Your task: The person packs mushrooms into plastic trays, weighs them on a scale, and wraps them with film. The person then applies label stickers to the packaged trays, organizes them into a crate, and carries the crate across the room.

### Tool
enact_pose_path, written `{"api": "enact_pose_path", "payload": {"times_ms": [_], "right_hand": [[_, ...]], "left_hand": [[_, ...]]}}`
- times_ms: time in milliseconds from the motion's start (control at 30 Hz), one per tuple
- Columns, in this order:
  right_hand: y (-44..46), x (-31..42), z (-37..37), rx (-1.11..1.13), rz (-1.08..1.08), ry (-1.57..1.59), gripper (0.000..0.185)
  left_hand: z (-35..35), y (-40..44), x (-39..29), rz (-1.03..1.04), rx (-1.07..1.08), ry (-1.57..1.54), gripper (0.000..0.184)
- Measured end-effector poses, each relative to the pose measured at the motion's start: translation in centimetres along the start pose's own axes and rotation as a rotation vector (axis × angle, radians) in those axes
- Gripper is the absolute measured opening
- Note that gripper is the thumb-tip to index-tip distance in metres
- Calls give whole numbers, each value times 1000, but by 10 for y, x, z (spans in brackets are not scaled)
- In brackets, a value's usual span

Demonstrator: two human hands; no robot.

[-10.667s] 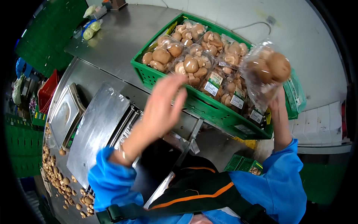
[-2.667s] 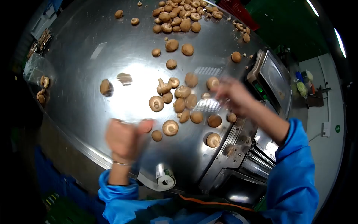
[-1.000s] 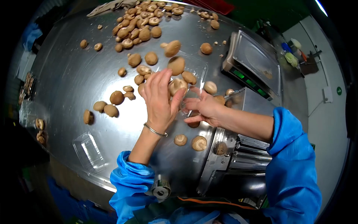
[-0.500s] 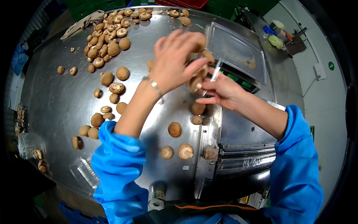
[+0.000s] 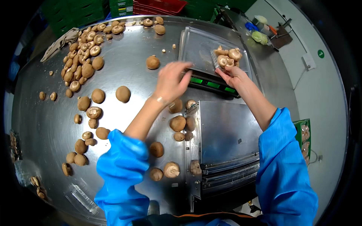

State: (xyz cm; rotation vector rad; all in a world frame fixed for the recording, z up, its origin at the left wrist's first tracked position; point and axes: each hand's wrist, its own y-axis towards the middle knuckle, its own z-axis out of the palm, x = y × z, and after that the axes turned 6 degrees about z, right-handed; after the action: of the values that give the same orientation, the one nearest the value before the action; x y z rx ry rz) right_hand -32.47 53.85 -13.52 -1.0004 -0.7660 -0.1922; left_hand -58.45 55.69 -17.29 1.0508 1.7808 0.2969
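My right hand [image 5: 234, 76] grips the near end of a clear plastic tray [image 5: 214, 59] filled with several mushrooms [image 5: 229, 57], over the pan of a scale [image 5: 196, 51] with green displays. Left of the scale's front edge, my left hand [image 5: 172, 81] hangs above the metal table with its fingers apart and nothing in them. Several loose brown mushrooms [image 5: 177, 123] lie below it, beside the metal wrapping machine [image 5: 230, 130]. One mushroom [image 5: 152, 62] sits upper left of my left hand.
A mushroom pile [image 5: 85, 60] and a cloth [image 5: 60, 43] occupy the upper left of the metal table [image 5: 124, 116]. Another clear tray [image 5: 83, 199] lies lower left. Red crates [image 5: 160, 6] stand behind, and a green crate [image 5: 302, 137] holds packs at right.
The filled tray has moved right and up from between my hands to above the scale, held by my right hand. My left hand has let go of the mushrooms. The camera view has shifted right.
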Motion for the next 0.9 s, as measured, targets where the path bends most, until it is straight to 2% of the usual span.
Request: {"api": "enact_pose_path", "payload": {"times_ms": [33, 100, 133, 167, 200, 267, 333, 367, 400, 467, 500, 533, 600, 700, 800, 833, 867, 900], "right_hand": [[9, 2, -1, 4, -7, 1, 23], [-16, 0, 13, -33, -1, -154, 23], [-28, -1, 18, -51, 2, -233, 25], [-33, -1, 11, -110, 9, -402, 24], [-44, -1, 4, -77, -3, -569, 23], [-75, 1, -7, -7, -24, -904, 22], [-83, 14, -14, 71, -359, -1085, 29], [-67, 29, -22, 107, -571, -1169, 32], [-48, 42, -27, 143, -786, -1246, 35], [-13, 63, -23, 49, -1210, -1398, 37], [4, 69, -19, -5, -1424, -1451, 39], [22, 74, -12, 18, -1524, -1491, 39], [38, 79, 2, 71, -1729, -1576, 41], [25, 77, 9, 163, -1037, -1529, 43], [30, 77, -5, 178, -1099, -959, 45], [38, 80, -14, 121, -1161, -883, 42], [45, 81, -27, 34, -1185, -1096, 41], [51, 86, -42, -63, -1208, -1308, 40]], "left_hand": [[-2, -29, 11, -35, 64, 6, 58], [-13, -67, 0, -245, 628, 134, 96], [-10, -77, -1, -276, 856, 120, 116], [-3, -85, -4, -237, 932, 184, 117], [0, -88, -14, -196, 1007, 249, 118], [11, -98, -5, -73, 812, 217, 113], [8, -97, 10, 21, 692, 172, 107], [12, -99, 18, 37, 650, 135, 95], [12, -99, 18, 12, 683, 106, 94], [13, -105, 11, -39, 749, 47, 91], [9, -105, 0, -26, 785, 142, 85], [8, -108, -9, -31, 776, 188, 75], [14, -112, -17, -13, 618, 235, 61], [6, -124, -13, -68, 557, 20, 51], [-10, -135, -9, -104, 418, 5, 45], [-12, -137, -10, -194, 361, -21, 44], [-10, -140, -12, -476, 158, -190, 46], [-12, -122, -14, -433, -17, -41, 50]]}}
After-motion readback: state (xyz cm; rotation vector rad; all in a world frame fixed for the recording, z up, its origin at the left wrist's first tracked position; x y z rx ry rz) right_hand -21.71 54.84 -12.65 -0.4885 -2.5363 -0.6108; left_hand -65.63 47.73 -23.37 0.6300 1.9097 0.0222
